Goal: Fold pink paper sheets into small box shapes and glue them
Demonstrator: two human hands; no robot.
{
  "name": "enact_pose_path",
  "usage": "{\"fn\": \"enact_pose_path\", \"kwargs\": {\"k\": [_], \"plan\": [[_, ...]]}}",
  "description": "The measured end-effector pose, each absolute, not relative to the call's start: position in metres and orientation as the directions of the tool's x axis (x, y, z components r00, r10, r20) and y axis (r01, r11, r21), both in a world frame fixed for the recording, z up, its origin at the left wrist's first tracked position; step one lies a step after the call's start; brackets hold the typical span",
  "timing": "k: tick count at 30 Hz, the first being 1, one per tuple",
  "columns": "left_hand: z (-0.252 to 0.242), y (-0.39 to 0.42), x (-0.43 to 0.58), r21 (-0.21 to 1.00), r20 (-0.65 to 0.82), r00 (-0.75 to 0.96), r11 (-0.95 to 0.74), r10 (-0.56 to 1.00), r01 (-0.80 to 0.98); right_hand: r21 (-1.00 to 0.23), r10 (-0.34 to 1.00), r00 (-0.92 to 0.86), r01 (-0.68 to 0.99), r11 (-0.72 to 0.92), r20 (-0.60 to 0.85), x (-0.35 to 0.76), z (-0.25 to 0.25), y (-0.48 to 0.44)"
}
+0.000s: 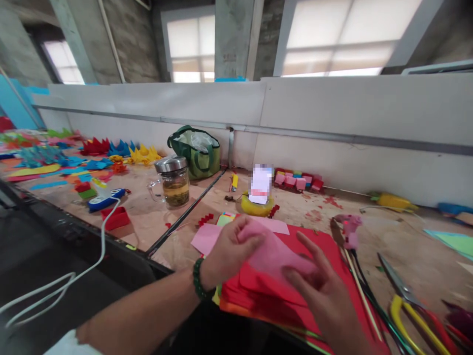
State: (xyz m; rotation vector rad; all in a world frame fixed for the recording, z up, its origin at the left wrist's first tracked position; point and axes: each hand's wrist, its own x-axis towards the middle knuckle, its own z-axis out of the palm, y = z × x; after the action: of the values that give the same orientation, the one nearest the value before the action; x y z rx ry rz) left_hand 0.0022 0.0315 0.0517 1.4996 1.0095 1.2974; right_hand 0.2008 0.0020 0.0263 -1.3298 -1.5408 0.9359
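A thin sheet of pink paper is held up between my two hands, over a stack of red paper. My left hand, with a dark green bead bracelet at the wrist, pinches the sheet's left end between thumb and fingers. At the other end, my right hand has its thumb and fingers closed on the paper, with the index finger stretched out. Another pink piece lies on the stack's far left, partly behind my left hand.
Yellow-handled scissors and a pink glue gun lie right of the stack. Beyond it, a phone stands on a yellow base. A lidded glass mug and green bag are farther left. A white cable hangs off the table edge.
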Motion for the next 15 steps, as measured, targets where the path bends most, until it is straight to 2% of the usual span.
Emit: {"fn": "enact_pose_path", "kwargs": {"k": [2,3,5,6,8,10,12,14,15], "plan": [[0.046,0.037,-0.006,0.943,0.264,0.275,-0.307,0.925,0.126,-0.901,0.994,0.003,0.424,0.094,0.105,0.216,0.029,0.015],[0.047,0.046,-0.017,0.916,0.264,0.345,-0.346,0.901,0.202,-0.838,0.99,0.048,0.539,0.084,0.13,0.232,0.029,0.022],[0.049,0.07,-0.047,0.818,0.248,0.359,-0.393,0.9,0.42,-0.609,0.972,0.082,0.79,0.07,0.218,0.272,0.024,0.039],[0.048,0.084,-0.063,0.745,0.202,0.354,-0.378,0.913,0.549,-0.51,0.96,0.089,0.858,0.063,0.267,0.293,0.02,0.047],[0.043,0.108,-0.086,0.61,0.004,0.379,-0.303,0.925,0.732,-0.354,0.949,0.059,0.934,0.057,0.308,0.327,0.008,0.06],[0.032,0.125,-0.096,0.598,-0.079,0.412,-0.288,0.908,0.748,-0.206,0.968,0.033,0.978,0.02,0.248,0.346,-0.002,0.065],[0.022,0.134,-0.095,0.612,-0.121,0.434,-0.277,0.893,0.741,-0.087,0.967,0.052,0.996,-0.032,0.25,0.348,-0.005,0.062],[0.017,0.139,-0.093,0.642,-0.144,0.451,-0.263,0.881,0.72,-0.035,0.947,0.04,0.999,-0.03,0.32,0.34,-0.001,0.053],[0.018,0.142,-0.092,0.664,-0.145,0.456,-0.255,0.878,0.703,-0.048,0.932,0.017,0.999,0.001,0.363,0.334,0.003,0.047]]}}
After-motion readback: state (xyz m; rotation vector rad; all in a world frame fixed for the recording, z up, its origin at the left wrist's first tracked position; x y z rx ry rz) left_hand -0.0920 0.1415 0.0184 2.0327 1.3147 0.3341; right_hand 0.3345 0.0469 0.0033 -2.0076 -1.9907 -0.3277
